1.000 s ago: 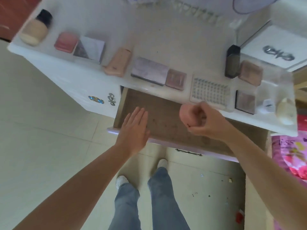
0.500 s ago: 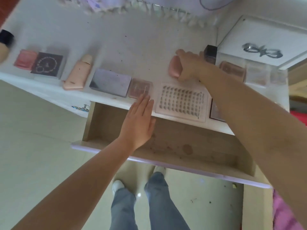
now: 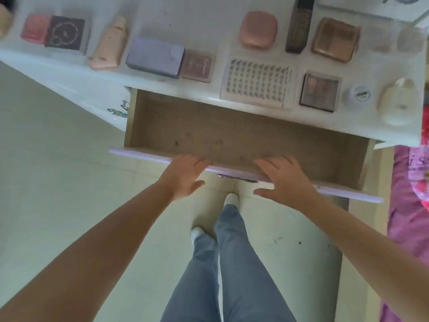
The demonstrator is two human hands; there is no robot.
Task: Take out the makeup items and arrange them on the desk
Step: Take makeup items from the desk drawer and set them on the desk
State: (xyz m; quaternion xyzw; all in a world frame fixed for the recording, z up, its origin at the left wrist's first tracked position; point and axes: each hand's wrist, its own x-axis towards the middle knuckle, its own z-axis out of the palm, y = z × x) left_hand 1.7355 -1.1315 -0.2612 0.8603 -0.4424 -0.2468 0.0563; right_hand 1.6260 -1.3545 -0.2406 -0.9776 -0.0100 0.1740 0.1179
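Observation:
Makeup items lie in rows on the white desk [image 3: 197,17]: a pink case [image 3: 34,29], a dark square palette [image 3: 66,33], a pink tube [image 3: 111,45], a purple palette [image 3: 154,56], a mauve compact [image 3: 198,66], a lash tray [image 3: 257,82], a rounded pink compact [image 3: 258,29], a dark bottle [image 3: 299,26], a gold palette [image 3: 334,39], a small eyeshadow palette [image 3: 320,91], a white jar [image 3: 358,95] and a cream bottle [image 3: 398,102]. The drawer [image 3: 232,135] stands pulled out, its wooden bottom bare. My left hand [image 3: 185,177] and right hand [image 3: 283,180] lie flat on its lilac front edge [image 3: 144,154], fingers spread, holding nothing.
My legs and white shoes [image 3: 229,198] stand on the pale tiled floor under the drawer. Pink floral bedding [image 3: 413,205] lies at the right. A jewelled knob [image 3: 117,111] sticks out of the desk front left of the drawer.
My right hand set the rounded pink compact on the desk behind the lash tray and let go. Both hands then came back to the drawer's front edge.

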